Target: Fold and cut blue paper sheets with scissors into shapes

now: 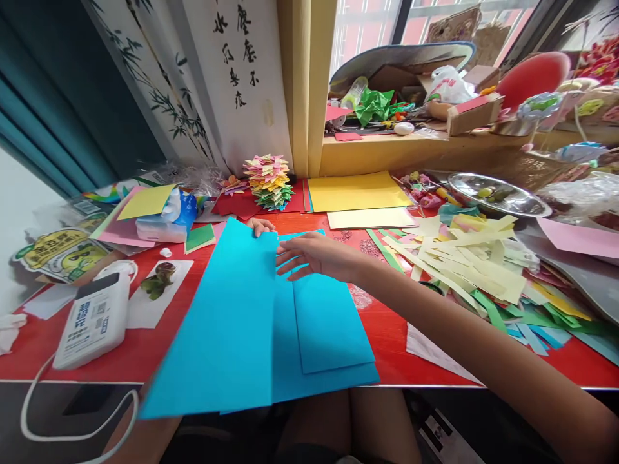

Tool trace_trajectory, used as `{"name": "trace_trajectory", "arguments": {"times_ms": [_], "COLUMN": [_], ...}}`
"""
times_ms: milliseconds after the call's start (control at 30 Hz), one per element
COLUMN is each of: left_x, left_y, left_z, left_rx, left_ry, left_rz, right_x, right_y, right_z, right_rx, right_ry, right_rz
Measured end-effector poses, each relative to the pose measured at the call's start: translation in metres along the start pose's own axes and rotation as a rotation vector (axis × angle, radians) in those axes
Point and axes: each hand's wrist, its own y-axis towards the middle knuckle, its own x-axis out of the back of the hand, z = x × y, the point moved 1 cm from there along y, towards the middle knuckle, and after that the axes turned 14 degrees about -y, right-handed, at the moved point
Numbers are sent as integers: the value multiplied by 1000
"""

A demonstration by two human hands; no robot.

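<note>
A folded sheet of blue paper is lifted and tilted in front of me, hiding most of my left forearm. My left hand shows only its fingers at the top edge of this sheet, closed on it. Beside the sheet's right edge is my right hand, its fingers stretched out and slightly apart, the tips at or very near the edge. Under it lies another blue sheet with a folded panel, flat on the red table at its front edge. Whether the blue pieces are joined is hidden.
Cut paper strips pile up at right, near a metal bowl. Yellow sheets and a folded-paper stack stand at the back. At left are a white power strip with a cable and a tissue pack.
</note>
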Motion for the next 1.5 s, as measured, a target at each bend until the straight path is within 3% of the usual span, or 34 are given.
{"name": "trace_trajectory", "arguments": {"times_ms": [67,167,367,500,700,1000,1267,1500], "left_x": [-8,-13,-5,-1,-4,-12,-16,-17], "left_y": [-4,-10,-17,-12,-9,-15,-19,-20], "left_z": [11,25,35,41,43,32,26,23], "left_rx": [-53,-111,-144,-172,-180,-57,146,124], "left_ry": [46,160,521,725,857,799,515,276], "left_rz": [62,173,367,399,413,435,472,411], "right_x": [3,4,16,17,20,36,39,39], "right_y": [-10,-19,-29,-36,-37,-32,-31,-36], "right_z": [-8,-22,-47,-62,-66,-71,-76,-77], "right_rx": [-41,-99,-178,-210,-223,-225,-196,-181], "right_ry": [-14,-258,-624,-825,-1094,-1233,-1260,-1194], "right_rz": [-66,-177,-307,-301,-421,-435,-475,-540]}}
